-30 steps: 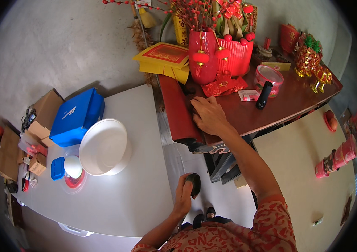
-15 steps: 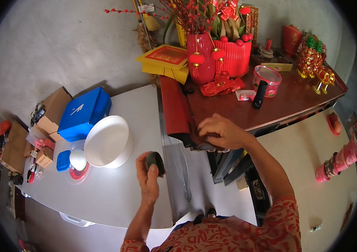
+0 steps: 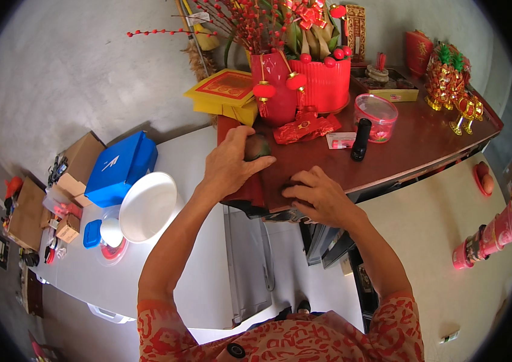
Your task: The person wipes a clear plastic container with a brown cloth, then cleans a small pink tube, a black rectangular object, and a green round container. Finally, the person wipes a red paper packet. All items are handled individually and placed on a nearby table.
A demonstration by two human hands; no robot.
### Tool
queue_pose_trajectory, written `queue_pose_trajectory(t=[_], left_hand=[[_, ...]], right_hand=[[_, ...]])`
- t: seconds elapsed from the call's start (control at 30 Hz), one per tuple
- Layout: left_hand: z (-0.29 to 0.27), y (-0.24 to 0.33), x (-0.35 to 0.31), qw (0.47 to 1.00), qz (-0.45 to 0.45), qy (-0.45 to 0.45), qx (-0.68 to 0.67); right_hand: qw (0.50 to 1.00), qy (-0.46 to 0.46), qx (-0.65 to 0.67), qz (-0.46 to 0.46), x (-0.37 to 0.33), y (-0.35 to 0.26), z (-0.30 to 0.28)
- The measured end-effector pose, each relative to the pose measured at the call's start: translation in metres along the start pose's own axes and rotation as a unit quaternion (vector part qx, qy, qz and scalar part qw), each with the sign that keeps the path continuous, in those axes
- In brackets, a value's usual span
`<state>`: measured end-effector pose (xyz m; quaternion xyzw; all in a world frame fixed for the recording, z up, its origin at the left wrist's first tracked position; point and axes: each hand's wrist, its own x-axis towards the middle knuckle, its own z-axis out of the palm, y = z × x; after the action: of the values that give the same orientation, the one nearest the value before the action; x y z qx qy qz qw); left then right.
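Note:
My left hand grips a dark round object, like a fruit, and holds it over the left end of the dark red wooden table. A red cloth hangs over the table's edge just below it. My right hand lies palm down at the table's near edge. Its fingertips cover something small and dark that is mostly hidden. Both forearms come up from the lower edge, in red patterned sleeves.
On the table stand a red vase, a red pleated pot, a yellow box, a red packet, a black torch and a pink-lidded tub. The white chest top on the left carries a white plate and a blue box.
My left hand has come up from low beside the white chest to the table, carrying the dark round object. My right hand slid back toward the table's near edge.

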<state>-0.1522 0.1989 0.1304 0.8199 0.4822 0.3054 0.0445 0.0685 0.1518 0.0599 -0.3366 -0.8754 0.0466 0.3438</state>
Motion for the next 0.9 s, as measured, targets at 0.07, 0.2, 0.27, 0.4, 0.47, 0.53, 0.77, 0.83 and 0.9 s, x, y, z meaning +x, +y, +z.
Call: queue_pose_trajectory(t=[0.07, 0.2, 0.27, 0.4, 0.47, 0.53, 0.77, 0.83, 0.9], left_hand=[[0.012, 0.0, 0.013, 0.997, -0.011, -0.05, 0.054], [0.03, -0.002, 0.029, 0.99, 0.009, -0.084, 0.115], [0.039, -0.003, 0.032, 0.988, 0.007, -0.098, 0.121], [0.048, -0.01, 0.035, 0.983, -0.003, -0.115, 0.146], [0.051, -0.013, 0.038, 0.98, -0.009, -0.124, 0.156], [0.054, -0.016, 0.037, 0.982, -0.004, -0.123, 0.142], [0.053, -0.009, 0.034, 0.99, 0.052, -0.015, 0.132], [0.055, 0.003, 0.038, 0.987, 0.091, 0.034, 0.124], [0.063, 0.012, 0.058, 0.985, 0.134, 0.038, 0.098]], right_hand=[[0.998, -0.007, 0.055, -0.006, -0.01, 0.002, -0.011], [0.995, 0.089, 0.014, 0.05, -0.026, 0.004, -0.02], [0.981, 0.165, -0.056, 0.089, -0.031, 0.012, -0.014], [0.961, 0.204, -0.126, 0.139, -0.021, 0.006, -0.006], [0.971, 0.184, -0.099, 0.12, -0.011, 0.004, 0.002], [0.983, 0.15, -0.058, 0.083, -0.007, 0.001, 0.006], [0.981, 0.17, -0.052, 0.076, -0.025, 0.02, -0.008], [0.977, 0.178, -0.048, 0.106, -0.031, 0.023, -0.018], [0.977, 0.177, -0.054, 0.109, -0.034, 0.023, -0.019]])
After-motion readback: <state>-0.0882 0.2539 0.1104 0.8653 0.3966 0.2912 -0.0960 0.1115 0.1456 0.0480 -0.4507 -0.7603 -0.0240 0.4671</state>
